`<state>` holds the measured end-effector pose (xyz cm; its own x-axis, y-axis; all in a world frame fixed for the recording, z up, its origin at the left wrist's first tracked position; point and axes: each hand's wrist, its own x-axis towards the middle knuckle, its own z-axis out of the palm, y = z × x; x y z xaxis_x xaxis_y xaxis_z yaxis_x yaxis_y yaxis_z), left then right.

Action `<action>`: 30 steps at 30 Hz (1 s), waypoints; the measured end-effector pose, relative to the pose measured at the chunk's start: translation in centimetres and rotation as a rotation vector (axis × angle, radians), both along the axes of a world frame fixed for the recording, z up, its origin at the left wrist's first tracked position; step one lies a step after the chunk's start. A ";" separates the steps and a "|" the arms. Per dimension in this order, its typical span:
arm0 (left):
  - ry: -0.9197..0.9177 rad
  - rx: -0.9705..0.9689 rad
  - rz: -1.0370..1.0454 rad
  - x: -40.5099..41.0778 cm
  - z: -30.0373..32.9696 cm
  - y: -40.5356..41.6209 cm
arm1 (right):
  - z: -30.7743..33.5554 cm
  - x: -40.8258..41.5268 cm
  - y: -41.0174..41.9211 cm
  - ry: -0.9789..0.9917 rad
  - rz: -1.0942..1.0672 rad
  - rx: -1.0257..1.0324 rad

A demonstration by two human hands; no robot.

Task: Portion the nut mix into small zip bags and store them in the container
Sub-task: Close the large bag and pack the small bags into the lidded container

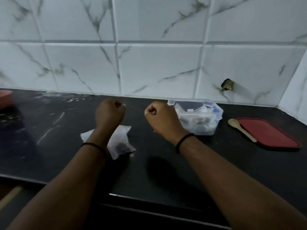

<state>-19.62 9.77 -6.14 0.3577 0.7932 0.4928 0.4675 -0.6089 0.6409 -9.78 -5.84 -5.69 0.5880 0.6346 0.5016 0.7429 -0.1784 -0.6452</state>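
Note:
My left hand (109, 112) and my right hand (160, 115) are both raised above the black counter, each curled into a fist with nothing visible in it. Under my left wrist lies a small clear zip bag (120, 143) with a dark nut mix in its bottom corner. Just right of my right hand stands a clear plastic container (201, 117), open, holding several filled bags. Its red lid (267, 131) lies flat further right, with a wooden spoon (241, 127) resting beside it.
The black counter (166, 163) runs to a white marble-tiled wall behind. A red bowl's edge (5, 98) shows at the far left. A dark fitting (227, 84) sticks out of the wall at the right. The counter's front edge is near my forearms.

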 end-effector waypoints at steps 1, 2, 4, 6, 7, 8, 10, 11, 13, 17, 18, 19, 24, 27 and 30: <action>0.071 -0.004 0.031 -1.6 -0.7 0.6 | -0.9 -1.2 1.2 0.062 0.019 -0.083; 0.133 0.002 0.047 -2.9 -1.4 1.0 | -1.7 -2.2 2.1 0.106 0.030 -0.157; 0.231 0.021 0.044 -3.7 -2.7 1.5 | -2.9 -3.1 3.1 0.144 0.037 -0.267; 0.317 0.022 0.018 -4.3 -3.3 2.3 | -3.6 -4.1 4.2 0.105 0.038 -0.352; 0.349 0.026 -0.003 -4.2 -3.5 2.7 | -3.8 -4.3 4.6 0.085 0.037 -0.398; 0.382 0.030 -0.023 -4.1 -3.7 3.0 | -3.9 -4.4 4.8 0.084 0.043 -0.433; 0.444 0.009 -0.056 -3.8 -4.0 3.6 | -4.2 -4.4 5.2 0.135 0.078 -0.467; 0.465 -0.013 -0.066 -3.6 -4.1 3.7 | -4.4 -4.2 5.3 0.163 0.098 -0.463; 0.465 -0.060 -0.077 -3.3 -4.0 4.2 | -4.6 -4.3 5.3 0.282 0.151 -0.386; 0.295 -0.189 -0.150 -3.3 -3.7 4.9 | -4.0 -3.5 4.7 0.724 0.235 -0.130; 0.237 -0.221 -0.188 -3.4 -3.7 5.0 | -3.7 -3.4 4.4 0.783 0.241 -0.106; 0.179 -0.248 -0.218 -3.5 -3.7 4.9 | -3.5 -3.1 4.0 0.816 0.247 -0.085; -0.090 -0.280 -0.316 -3.2 -3.0 2.7 | -3.2 -2.6 1.9 0.798 0.229 0.072; -0.249 -0.310 -0.382 -2.5 -2.3 1.1 | -1.9 -2.0 0.0 0.729 0.215 0.209; -0.339 -0.307 -0.430 -0.9 -0.7 -0.6 | 0.0 -0.7 -2.4 0.649 0.183 0.350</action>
<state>-20.52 9.15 -6.82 0.5399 0.7365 0.4075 -0.0388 -0.4619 0.8861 -10.50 -8.28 -5.73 0.7343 0.6179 0.2812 0.1932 0.2068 -0.9591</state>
